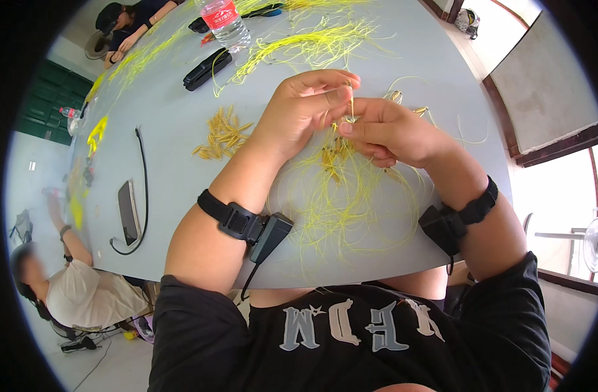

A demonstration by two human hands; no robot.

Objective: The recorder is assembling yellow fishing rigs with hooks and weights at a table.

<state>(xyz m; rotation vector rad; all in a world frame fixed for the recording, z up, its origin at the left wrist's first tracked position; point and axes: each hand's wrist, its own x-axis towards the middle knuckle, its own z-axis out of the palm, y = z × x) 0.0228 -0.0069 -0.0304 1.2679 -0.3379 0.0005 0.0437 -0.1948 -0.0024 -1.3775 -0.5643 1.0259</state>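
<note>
My left hand point(297, 110) is closed in a pinch, a small slim gold-coloured piece point(352, 103) upright between thumb and fingertips. Right beside it, my right hand point(403, 132) is also closed, thumb against forefinger on thin yellow line at the lower end of that piece. How the line joins the piece is too small to make out. Below both hands spreads a loose tangle of yellow line point(351, 206), with several coiled gold pieces point(331, 160) at its top. To the left of my left forearm lies a pile of small gold pieces point(224, 135).
Beyond my hands lie a black case point(207, 69), a water bottle point(225, 29) and a bundle of yellow line point(305, 46). A phone point(128, 212) and black cable point(144, 176) are at left. Two other people sit around the grey table point(175, 189).
</note>
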